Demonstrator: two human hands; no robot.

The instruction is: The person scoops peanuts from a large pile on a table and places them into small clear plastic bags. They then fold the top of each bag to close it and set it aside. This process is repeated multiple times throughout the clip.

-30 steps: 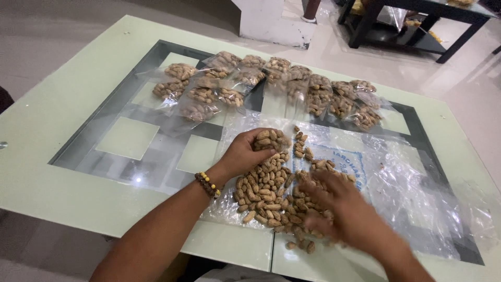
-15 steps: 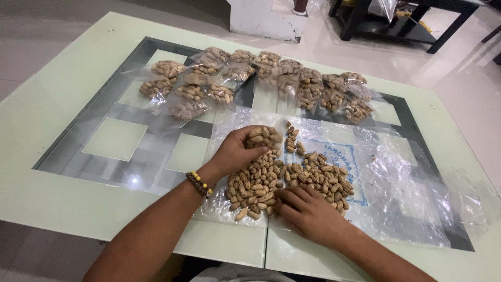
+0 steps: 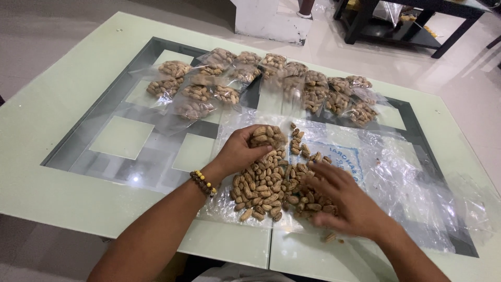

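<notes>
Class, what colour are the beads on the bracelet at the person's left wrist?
Brown and yellowish beads on the bracelet, seen in the head view.

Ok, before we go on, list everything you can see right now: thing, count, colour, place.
loose peanuts: one heap, tan, in shell, on the plastic sheet at the near middle of the table
plastic sheet: one, clear with blue print, spread over the table's near right part
peanut bags: more than a dozen, exact count unclear, clear plastic filled with tan peanuts, in a row along the far side
table: one, pale green glass top with grey panels
dark furniture: one piece, black, on the floor at top right
bead bracelet: one, brown and yellow, on the left wrist
left hand: closed around a handful of peanuts
right hand: blurred, flat over the heap's right side
</notes>
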